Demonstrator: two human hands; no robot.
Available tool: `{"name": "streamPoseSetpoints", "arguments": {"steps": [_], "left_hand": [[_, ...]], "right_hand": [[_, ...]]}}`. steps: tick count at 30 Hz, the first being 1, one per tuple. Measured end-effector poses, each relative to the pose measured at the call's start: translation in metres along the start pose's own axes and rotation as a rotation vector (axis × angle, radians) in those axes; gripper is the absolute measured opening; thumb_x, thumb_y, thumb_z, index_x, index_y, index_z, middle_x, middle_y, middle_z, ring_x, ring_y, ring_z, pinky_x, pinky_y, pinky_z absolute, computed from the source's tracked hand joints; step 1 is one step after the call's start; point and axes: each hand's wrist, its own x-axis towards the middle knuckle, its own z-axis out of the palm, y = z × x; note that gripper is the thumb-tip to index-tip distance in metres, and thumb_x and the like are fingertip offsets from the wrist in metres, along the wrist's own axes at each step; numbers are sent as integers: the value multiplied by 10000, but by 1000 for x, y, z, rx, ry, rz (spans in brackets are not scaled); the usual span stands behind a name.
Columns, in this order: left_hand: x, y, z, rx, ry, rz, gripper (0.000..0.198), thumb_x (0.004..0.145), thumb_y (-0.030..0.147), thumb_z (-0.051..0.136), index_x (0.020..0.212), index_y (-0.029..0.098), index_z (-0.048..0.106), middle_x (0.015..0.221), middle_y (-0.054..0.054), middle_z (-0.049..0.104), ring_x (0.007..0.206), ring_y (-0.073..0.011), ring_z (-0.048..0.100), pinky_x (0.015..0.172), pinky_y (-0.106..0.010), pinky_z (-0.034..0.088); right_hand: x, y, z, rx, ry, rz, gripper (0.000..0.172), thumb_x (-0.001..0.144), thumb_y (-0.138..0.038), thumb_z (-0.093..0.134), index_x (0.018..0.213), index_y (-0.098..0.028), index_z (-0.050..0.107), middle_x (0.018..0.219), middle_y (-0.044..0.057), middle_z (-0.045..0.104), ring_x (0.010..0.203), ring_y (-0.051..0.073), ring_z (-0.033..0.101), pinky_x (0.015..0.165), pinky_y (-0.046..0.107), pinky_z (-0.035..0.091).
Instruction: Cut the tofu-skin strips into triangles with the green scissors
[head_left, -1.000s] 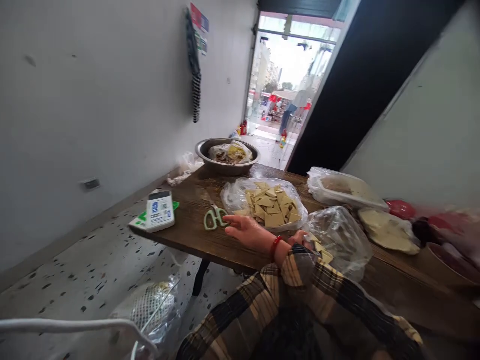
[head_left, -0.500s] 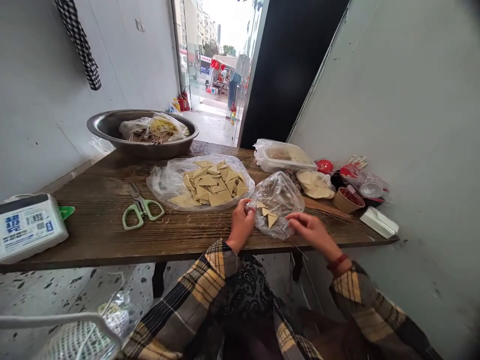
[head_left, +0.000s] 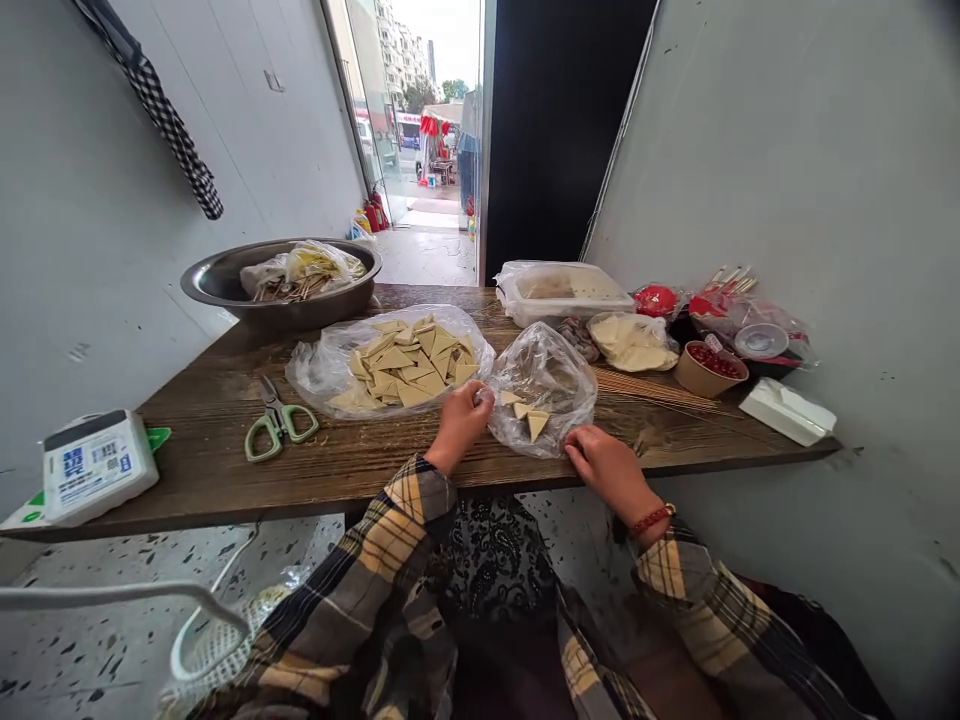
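Observation:
A small clear plastic bag [head_left: 555,365] lies spread on the table, with a few pale yellow tofu-like triangles [head_left: 537,425] on it. My left hand [head_left: 459,425] is closed in a pinch on the bag's left edge. At the bag's lower right edge, my right hand [head_left: 607,470] has its fingers closed on the plastic; the fingertips are partly hidden. Just left of this bag, a larger clear bag [head_left: 319,372] lies open under a heap of similar triangles [head_left: 412,368].
Green-handled scissors [head_left: 279,425] lie on the wooden table [head_left: 360,465]. A metal basin [head_left: 300,315] holds bagged sticks. To the right are a white tray [head_left: 570,300], thin skewers [head_left: 652,388], a paper tub [head_left: 711,375] and a white box [head_left: 787,410].
My right hand has closed in on the bag's lower right edge, where its fingers were a little apart from it. My left hand stays at the bag's left edge. The camera view has shifted.

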Motion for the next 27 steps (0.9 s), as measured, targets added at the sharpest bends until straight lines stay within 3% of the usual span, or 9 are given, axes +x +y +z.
{"name": "streamPoseSetpoints", "arguments": {"steps": [4, 9, 17, 22, 27], "left_hand": [[-7, 3, -5, -294, 121, -121, 147, 753, 319, 596, 740, 182, 545, 653, 0, 639, 601, -136, 558, 606, -246, 410], [-14, 12, -5, -711, 135, -168, 250, 704, 317, 680, 802, 184, 492, 790, -30, 711, 697, -148, 658, 732, -279, 476], [-21, 19, -1, -758, 109, -139, 331, 704, 376, 733, 813, 186, 485, 911, -49, 729, 743, -162, 691, 725, -280, 482], [-26, 17, -1, -731, 120, -126, 298, 738, 377, 698, 813, 189, 479, 898, -44, 730, 684, -149, 675, 662, -260, 470], [-29, 21, -3, -709, 150, -115, 259, 768, 367, 663, 840, 185, 494, 934, -54, 721, 699, -148, 676, 630, -245, 457]], "right_hand": [[-7, 19, -16, 28, 38, -16, 152, 930, -250, 484, 870, -193, 611, 861, 63, 693, 793, 220, 643, 700, 301, 440], [-14, 31, -34, 68, 125, -6, 172, 941, -284, 475, 918, -177, 607, 899, 77, 708, 830, 223, 658, 744, 315, 460], [-4, -7, -52, 106, 152, -118, 143, 941, -274, 501, 918, -193, 617, 866, 44, 687, 775, 188, 637, 703, 281, 455], [15, -18, -38, 24, 134, -51, 164, 951, -242, 478, 953, -182, 631, 933, 72, 706, 880, 216, 650, 783, 301, 458], [26, -29, -4, -2, 20, -81, 174, 905, -191, 539, 985, -178, 692, 1009, 105, 723, 877, 237, 671, 719, 307, 469]]}}
